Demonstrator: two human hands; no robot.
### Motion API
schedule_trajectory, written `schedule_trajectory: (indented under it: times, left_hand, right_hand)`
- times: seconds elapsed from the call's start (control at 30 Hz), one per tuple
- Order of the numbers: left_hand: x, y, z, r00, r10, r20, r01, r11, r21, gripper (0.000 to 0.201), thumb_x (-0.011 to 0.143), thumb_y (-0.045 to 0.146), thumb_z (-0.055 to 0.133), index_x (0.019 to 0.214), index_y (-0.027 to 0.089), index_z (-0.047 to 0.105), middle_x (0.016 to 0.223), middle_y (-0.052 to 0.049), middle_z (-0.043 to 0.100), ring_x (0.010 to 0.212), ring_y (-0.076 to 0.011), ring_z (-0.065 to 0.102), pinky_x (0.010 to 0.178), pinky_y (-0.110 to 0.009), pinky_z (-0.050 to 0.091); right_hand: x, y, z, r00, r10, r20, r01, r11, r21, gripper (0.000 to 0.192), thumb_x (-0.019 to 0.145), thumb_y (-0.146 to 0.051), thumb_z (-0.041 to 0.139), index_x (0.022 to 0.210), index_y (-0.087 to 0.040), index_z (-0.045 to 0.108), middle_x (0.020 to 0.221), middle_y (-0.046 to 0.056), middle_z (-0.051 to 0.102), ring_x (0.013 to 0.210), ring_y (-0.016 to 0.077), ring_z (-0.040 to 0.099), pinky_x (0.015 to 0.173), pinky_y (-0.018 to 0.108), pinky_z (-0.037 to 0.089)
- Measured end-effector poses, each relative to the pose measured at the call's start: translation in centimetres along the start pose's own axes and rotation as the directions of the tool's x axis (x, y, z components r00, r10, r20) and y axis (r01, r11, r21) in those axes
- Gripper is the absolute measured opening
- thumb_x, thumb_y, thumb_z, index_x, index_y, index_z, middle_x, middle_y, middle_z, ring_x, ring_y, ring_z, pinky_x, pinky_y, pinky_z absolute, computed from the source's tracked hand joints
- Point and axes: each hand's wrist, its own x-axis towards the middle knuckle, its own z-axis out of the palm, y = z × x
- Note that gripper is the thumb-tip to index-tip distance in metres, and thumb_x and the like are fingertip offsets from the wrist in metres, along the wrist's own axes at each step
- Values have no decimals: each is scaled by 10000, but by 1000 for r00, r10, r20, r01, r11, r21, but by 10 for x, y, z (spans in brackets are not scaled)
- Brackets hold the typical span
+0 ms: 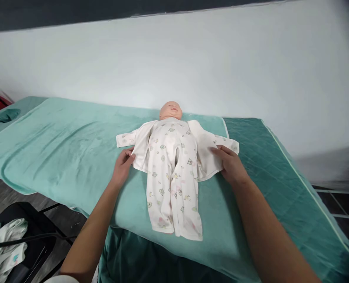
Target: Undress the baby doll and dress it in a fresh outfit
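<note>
A baby doll [170, 110] lies on its back with its head toward the wall. White printed pants [162, 188] cover its legs and reach high up its front. A white baby jacket [205, 157] is spread open on both sides of the body, its sleeves stretched outward. My left hand [123, 165] pinches the edge of the jacket's left panel between thumb and fingers. On the other side, my right hand [229, 162] grips the right panel just below the sleeve. The doll's own hands and feet are hidden by the clothes.
The doll rests on a light green sheet [68, 149] over a bed with a darker green quilted cover [274, 188]. Behind stands a white wall [174, 63]. At lower left, a black chair [29, 212] holds folded white cloths [9, 247].
</note>
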Motion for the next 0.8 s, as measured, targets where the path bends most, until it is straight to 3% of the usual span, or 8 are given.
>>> schedule_trajectory:
  times: [0.07, 0.13, 0.3, 0.43, 0.53, 0.67, 0.73, 0.8]
  left_hand:
    - [1, 5, -2, 995, -71, 76, 89, 960, -264, 219, 860, 348, 699, 802, 192, 557, 1262, -66, 670, 1098, -213, 605, 851, -293, 442]
    - [4, 10, -4, 977, -123, 173, 186, 891, -415, 193, 862, 296, 695, 781, 186, 559, 1214, -61, 684, 1012, -191, 631, 797, -279, 456]
    - [15, 11, -4, 935, -194, 296, 333, 767, -549, 112, 860, 289, 714, 890, 202, 650, 1150, -43, 702, 929, -181, 673, 777, -299, 516]
    - [27, 7, 6, 943, -237, 234, 325, 808, -492, 268, 885, 337, 703, 1114, 198, 691, 1140, -64, 721, 991, -193, 683, 810, -295, 547]
    - [37, 6, 17, 936, -299, 188, 352, 839, -415, 339, 884, 378, 707, 1163, 186, 699, 1174, -81, 729, 1021, -216, 691, 838, -320, 564]
    - [47, 7, 27, 922, -330, 204, 384, 848, -364, 413, 815, 410, 772, 1130, 149, 720, 1119, -112, 753, 985, -254, 716, 842, -359, 570]
    - [49, 9, 28, 933, -295, 204, 352, 860, -369, 439, 773, 384, 803, 1124, 135, 717, 1086, -117, 759, 976, -265, 718, 858, -370, 561]
    - [49, 13, 29, 949, -263, 174, 311, 875, -370, 426, 763, 367, 797, 1116, 147, 704, 1052, -98, 757, 973, -265, 711, 851, -366, 551]
  right_hand:
    - [-4, 1, -1, 1000, 0, 19, -4, 973, 230, 293, 718, -465, 744, 900, -252, 658, 861, 16, 715, 713, 219, 648, 597, 327, 513]
    - [-7, 2, -1, 1000, -8, 20, 0, 931, 366, 300, 741, -453, 716, 970, -263, 674, 924, 20, 731, 804, 239, 681, 680, 358, 559]
    - [-16, -15, 12, 996, -77, 48, 37, 831, 554, 250, 696, -436, 779, 744, -260, 608, 842, -8, 706, 785, 184, 657, 674, 293, 551]
    - [-27, -50, 28, 911, -228, 343, 131, 950, 283, 328, 733, -434, 799, 717, -222, 549, 1218, 47, 702, 989, 224, 674, 774, 322, 535]
    - [-25, -70, 35, 856, -232, 462, 195, 973, 126, 358, 814, -524, 718, 779, -222, 530, 1232, 109, 698, 874, 240, 694, 739, 376, 519]
    - [0, -72, 45, 938, -244, 246, 231, 970, 79, 337, 854, -556, 631, 828, -229, 550, 1027, 86, 729, 729, 191, 642, 651, 328, 475]
    - [15, -66, 54, 972, -227, 65, 233, 964, -126, 318, 842, -528, 641, 798, -216, 597, 903, 72, 718, 740, 194, 623, 693, 336, 472]
    - [27, -61, 65, 967, -241, -76, 204, 921, -333, 326, 834, -528, 645, 781, -206, 635, 827, 65, 700, 769, 210, 615, 748, 358, 472]
